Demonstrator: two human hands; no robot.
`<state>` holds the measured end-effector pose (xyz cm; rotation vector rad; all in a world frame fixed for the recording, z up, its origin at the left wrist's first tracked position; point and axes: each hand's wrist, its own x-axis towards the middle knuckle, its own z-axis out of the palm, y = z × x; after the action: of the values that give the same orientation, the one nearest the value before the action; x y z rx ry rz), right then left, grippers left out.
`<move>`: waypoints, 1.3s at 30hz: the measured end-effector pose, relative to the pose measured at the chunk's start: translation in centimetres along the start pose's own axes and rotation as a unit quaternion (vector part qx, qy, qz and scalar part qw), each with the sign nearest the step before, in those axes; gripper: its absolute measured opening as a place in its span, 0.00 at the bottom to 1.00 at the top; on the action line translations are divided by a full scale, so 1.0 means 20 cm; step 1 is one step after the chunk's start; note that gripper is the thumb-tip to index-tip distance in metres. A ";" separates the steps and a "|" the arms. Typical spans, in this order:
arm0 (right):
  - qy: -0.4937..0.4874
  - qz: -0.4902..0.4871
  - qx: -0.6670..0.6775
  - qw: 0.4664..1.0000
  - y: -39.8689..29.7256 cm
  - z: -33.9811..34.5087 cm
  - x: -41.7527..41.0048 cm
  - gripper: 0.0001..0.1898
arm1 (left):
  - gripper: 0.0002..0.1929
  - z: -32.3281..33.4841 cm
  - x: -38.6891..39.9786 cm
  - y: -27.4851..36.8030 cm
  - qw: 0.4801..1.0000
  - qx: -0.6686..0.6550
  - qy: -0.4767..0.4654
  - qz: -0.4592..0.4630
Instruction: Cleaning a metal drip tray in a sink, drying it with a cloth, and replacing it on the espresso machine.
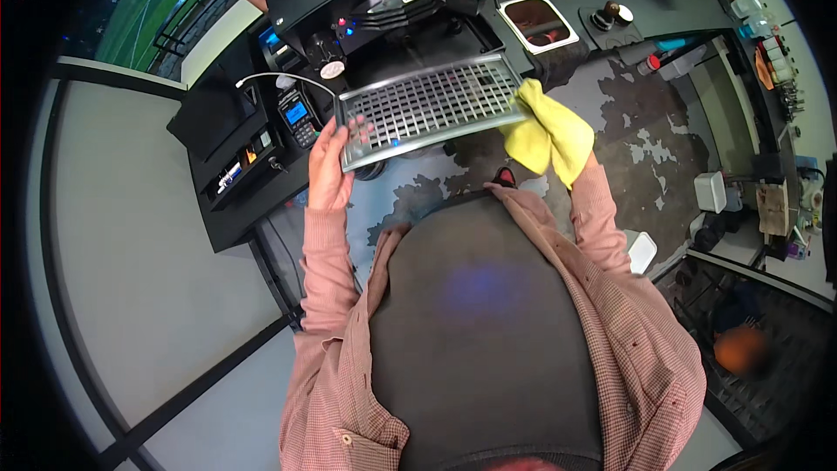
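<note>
A stainless steel drip tray grate [435,101] with a grid of slots is held up in front of me, tilted. At its left end, my left hand [330,167] grips the frame, the fingers showing through the slots. My right hand [591,162] is mostly hidden behind a yellow cloth [549,131], which it holds against the grate's right end. Beyond the grate stands a black espresso machine [405,6], with a dark tray area [418,46] below its front.
A card payment terminal [299,114] and an open black drawer organizer [245,167] are on the left counter. Right of the machine are a steel knock-box container [537,23] and a coffee tamper [608,13]. A white bin [641,252] stands on the worn floor.
</note>
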<state>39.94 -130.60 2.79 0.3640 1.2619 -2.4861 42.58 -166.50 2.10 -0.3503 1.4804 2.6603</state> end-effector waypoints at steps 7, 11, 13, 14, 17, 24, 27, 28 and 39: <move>-0.065 -0.155 -0.222 0.961 -0.02 -0.15 0.28 0.22 | 0.22 -0.08 0.26 -0.10 0.995 -0.042 0.071 0.056; -0.123 -0.143 -0.331 0.925 -0.22 -0.22 0.22 0.21 | 0.19 -0.12 0.31 -0.11 0.992 -0.047 0.092 0.075; -0.116 -0.146 -0.260 0.947 -0.25 -0.26 0.22 0.15 | 0.18 -0.09 0.31 -0.10 0.990 -0.031 0.116 0.070; -0.075 -0.058 -0.146 0.985 -0.28 -0.28 0.22 0.15 | 0.20 -0.10 0.34 -0.11 0.992 -0.031 0.104 0.070; -0.019 -0.019 -0.085 0.996 -0.32 -0.24 0.24 0.14 | 0.22 -0.10 0.39 -0.15 0.991 -0.010 0.114 0.072; -0.036 -0.003 -0.137 0.990 -0.25 -0.27 0.47 0.19 | 0.20 -0.08 0.50 -0.23 0.985 0.014 0.136 0.104; -0.034 -0.001 -0.205 0.978 -0.21 -0.32 0.58 0.26 | 0.19 -0.12 0.58 -0.28 0.963 0.132 0.191 0.137; -0.071 0.021 -0.169 0.983 -0.20 -0.34 0.66 0.27 | 0.18 -0.14 0.61 -0.30 0.937 0.218 0.228 0.153; -0.054 0.023 -0.116 0.992 0.07 -0.35 1.17 0.21 | 0.20 -0.09 0.66 -0.44 0.756 0.494 0.357 0.238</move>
<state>19.72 -129.76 -10.88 0.1952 1.4596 -2.2577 31.55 -163.88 -9.27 -1.0258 3.2630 1.5064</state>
